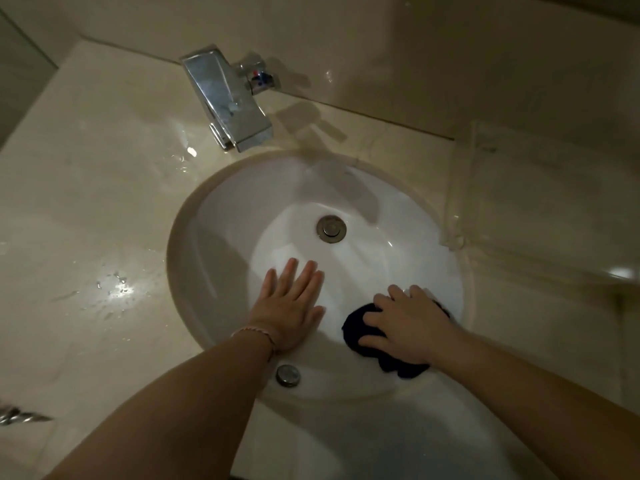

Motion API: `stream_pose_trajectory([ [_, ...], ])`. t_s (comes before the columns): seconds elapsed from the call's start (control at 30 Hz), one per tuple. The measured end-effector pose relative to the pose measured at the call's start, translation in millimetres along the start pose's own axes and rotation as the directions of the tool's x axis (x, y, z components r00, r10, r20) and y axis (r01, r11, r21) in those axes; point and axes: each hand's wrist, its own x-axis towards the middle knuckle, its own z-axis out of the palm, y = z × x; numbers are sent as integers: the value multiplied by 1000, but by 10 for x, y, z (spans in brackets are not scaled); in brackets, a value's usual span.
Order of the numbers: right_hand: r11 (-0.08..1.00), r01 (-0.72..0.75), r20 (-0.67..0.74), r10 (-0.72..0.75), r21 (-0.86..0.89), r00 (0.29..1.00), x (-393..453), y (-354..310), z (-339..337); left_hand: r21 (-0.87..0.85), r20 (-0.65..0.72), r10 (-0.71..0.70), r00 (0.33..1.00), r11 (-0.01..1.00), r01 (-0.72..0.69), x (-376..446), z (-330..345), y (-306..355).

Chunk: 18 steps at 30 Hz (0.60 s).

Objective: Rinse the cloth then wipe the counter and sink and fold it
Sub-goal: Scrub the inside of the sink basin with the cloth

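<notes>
So the person is mid sink-wipe here: the right hand (405, 323) is spread over a dark cloth (363, 336), pressing it against the near-right wall of the sink (214, 216), with bunched fabric poking out past the thumb side and under the palm. It's hard to tell whether the fingers are really gripping the cloth or just pushing it flat. The left hand (292, 301) is flat and wide, fingers straight, holding nothing, just braced on the basin wall to the left of the cloth. The drain (330, 229) sits beyond both hands, and the tap (227, 98) is further out past it, with no water visibly running. Best bet for doing this well would be sweeping the cloth around the curve of the bowl in overlapping arcs and finishing toward the drain, keeping the palm pressure even so the wad doesn't roll up. The desk (86, 202), out past the left hand, has water droplets shining on it, so it probably needs a pass too.
</notes>
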Motion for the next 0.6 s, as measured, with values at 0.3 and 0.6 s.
stream_pose_trajectory([
  [0.3,937,-322,-331,262,-139,906,684,436,52,18,-36,-3,999,1000,4,-10,20,2],
  [0.6,948,-266,-310,309,172,899,636,153,125,12,-28,-1,1000,1000,1,-32,-25,18],
])
